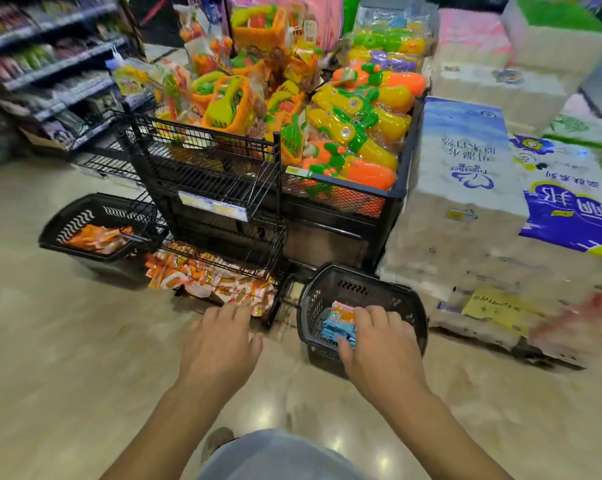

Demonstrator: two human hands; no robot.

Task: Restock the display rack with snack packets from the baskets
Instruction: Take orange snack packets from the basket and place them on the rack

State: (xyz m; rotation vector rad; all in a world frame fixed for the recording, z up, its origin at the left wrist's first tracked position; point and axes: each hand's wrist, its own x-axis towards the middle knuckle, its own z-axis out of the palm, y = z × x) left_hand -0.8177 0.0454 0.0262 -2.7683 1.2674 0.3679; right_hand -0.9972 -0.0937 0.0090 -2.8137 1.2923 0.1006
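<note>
Standing just beyond the fingers of the left hand, the black wire display rack carries orange snack packets on its lowest shelf, the black basket beneath the right hand holds blue packets, left fingers spread and empty, right ones bent down, grip unclear.

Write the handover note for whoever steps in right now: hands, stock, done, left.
Left hand: open, hovers low in front of the rack, near its bottom tier.
Right hand: in the right basket, on the blue packets; grip unclear.
Left basket: beside the rack, holds orange packets.
Done: bottom tier carries shelved packets.
Left: top tier looks bare; both baskets hold stock to shelve.
</note>
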